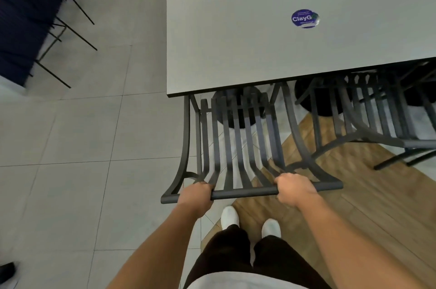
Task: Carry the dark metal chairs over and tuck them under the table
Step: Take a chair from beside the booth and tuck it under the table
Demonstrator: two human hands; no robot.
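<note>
Floor: grey tile meeting wood planks beneath the tabletop (236,52).
Done: neighbouring chair (368,119) tucked.
Hands: my left hand (194,196) and right hand (295,188) grip the chair (236,144) top rail.
Left: seat partly under; push further.

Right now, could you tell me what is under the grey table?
Under the grey table sit the front of the dark metal chair both hands grip, a second chair beside it, and round black bases. The tabletop hides everything farther in.

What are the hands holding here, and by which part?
Both the left hand and right hand grip the dark metal chair by its top back rail, one near each end.
</note>
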